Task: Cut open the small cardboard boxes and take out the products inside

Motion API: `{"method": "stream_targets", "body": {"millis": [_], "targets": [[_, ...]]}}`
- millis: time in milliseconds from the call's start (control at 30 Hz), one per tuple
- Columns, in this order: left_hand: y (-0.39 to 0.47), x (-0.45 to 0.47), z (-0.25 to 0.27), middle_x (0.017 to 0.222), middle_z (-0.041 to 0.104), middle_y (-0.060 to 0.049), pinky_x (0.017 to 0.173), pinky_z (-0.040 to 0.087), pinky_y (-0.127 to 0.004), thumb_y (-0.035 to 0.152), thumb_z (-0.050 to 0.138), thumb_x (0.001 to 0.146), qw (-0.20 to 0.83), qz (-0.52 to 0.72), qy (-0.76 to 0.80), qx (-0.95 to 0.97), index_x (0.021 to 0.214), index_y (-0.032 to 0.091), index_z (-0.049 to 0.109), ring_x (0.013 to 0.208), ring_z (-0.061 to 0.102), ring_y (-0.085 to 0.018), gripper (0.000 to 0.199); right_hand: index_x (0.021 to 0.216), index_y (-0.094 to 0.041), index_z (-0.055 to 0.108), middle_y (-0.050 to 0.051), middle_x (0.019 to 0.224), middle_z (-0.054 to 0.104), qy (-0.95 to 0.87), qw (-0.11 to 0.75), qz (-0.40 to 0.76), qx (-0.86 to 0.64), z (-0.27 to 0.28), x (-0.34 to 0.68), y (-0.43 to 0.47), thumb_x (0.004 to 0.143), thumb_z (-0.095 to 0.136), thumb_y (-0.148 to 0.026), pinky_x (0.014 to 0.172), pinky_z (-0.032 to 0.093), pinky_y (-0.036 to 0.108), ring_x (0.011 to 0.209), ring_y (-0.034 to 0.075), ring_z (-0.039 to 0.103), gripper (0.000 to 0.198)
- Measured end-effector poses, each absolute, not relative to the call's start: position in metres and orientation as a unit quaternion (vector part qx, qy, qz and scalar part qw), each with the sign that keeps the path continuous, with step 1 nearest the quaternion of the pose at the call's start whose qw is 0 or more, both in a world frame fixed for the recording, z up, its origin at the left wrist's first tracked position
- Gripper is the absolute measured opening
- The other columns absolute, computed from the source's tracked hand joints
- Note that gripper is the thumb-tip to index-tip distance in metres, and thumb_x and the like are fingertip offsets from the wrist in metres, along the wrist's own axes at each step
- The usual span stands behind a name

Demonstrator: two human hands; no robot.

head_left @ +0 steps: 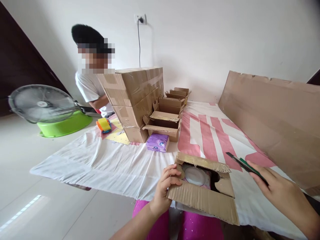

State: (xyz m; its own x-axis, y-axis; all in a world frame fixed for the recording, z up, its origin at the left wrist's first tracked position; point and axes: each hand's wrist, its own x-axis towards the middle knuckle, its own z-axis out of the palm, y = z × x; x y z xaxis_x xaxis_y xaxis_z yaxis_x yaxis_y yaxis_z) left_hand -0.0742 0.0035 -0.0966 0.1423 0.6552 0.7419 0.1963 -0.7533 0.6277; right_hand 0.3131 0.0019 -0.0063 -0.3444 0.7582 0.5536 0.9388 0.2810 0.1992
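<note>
The fingers of a left hand [163,190] pinched the left wall of an open brown cardboard box [203,200] at lower centre, while a right hand [281,190] clasped a green-and-black box cutter [246,166] at lower right, its bare blade likely to nick skin or the round white-topped item [195,176] inside if it skidded on ragged cardboard. Behind, a purple plastic-wrapped pack [157,142] and open brown cartons [173,135] crowded mid-frame; a tall taped carton stack [137,100] partly hid a white-shirted co-worker [87,86] at upper left.
</note>
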Motion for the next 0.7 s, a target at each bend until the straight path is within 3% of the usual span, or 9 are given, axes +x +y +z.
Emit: {"method": "stream_targets", "body": {"millis": [200,300,433,600,700], "targets": [[-0.005,-0.061,-0.098,0.115,0.059,-0.010,0.104,0.043,-0.049,0.016,0.058,0.090,0.166,0.606,0.326,0.707,0.096,0.022,0.058,0.130,0.045,-0.028,0.009,0.124,-0.026,0.061,0.007,0.111,0.072,-0.716,0.137,-0.070,-0.681,-0.092,0.336,0.019,0.096,0.032,-0.051,0.056,0.052,0.034,0.081,0.025,0.072,0.048],[-0.011,-0.056,-0.099,0.120,0.055,-0.011,0.105,0.042,-0.049,0.011,0.054,0.089,0.138,0.585,0.346,0.720,0.100,0.022,0.056,0.133,0.042,-0.029,0.016,0.124,-0.023,0.062,0.009,0.101,0.071,-0.696,0.125,-0.014,-0.707,-0.129,0.332,0.020,0.095,0.030,-0.054,0.059,0.053,0.039,0.080,0.027,0.071,0.053],[-0.021,-0.050,-0.105,0.133,0.040,-0.012,0.103,0.045,-0.045,0.010,0.057,0.086,0.074,0.582,0.402,0.702,0.105,0.023,0.059,0.133,0.040,-0.029,0.023,0.113,-0.019,0.066,0.011,0.096,0.070,-0.728,0.233,-0.047,-0.644,-0.148,0.320,0.016,0.093,0.033,-0.057,0.079,0.052,0.048,0.092,0.031,0.067,0.054],[-0.030,-0.043,-0.105,0.125,0.035,-0.010,0.094,0.051,-0.039,0.012,0.062,0.082,0.031,0.554,0.432,0.710,0.112,0.026,0.063,0.121,0.045,-0.027,0.032,0.134,-0.019,0.050,0.016,0.128,0.057,-0.735,0.429,-0.011,-0.524,-0.115,0.286,-0.013,0.097,0.027,-0.057,0.090,0.047,0.049,0.117,0.033,0.055,0.058],[-0.032,-0.045,-0.111,0.130,0.036,-0.013,0.099,0.048,-0.044,0.006,0.053,0.085,0.023,0.557,0.400,0.727,0.127,0.025,0.054,0.125,0.043,-0.027,0.046,0.123,-0.021,0.058,0.017,0.133,0.053,-0.784,0.398,-0.057,-0.473,-0.094,0.261,-0.025,0.091,0.046,-0.060,0.093,0.043,0.050,0.119,0.036,0.051,0.052]]}}
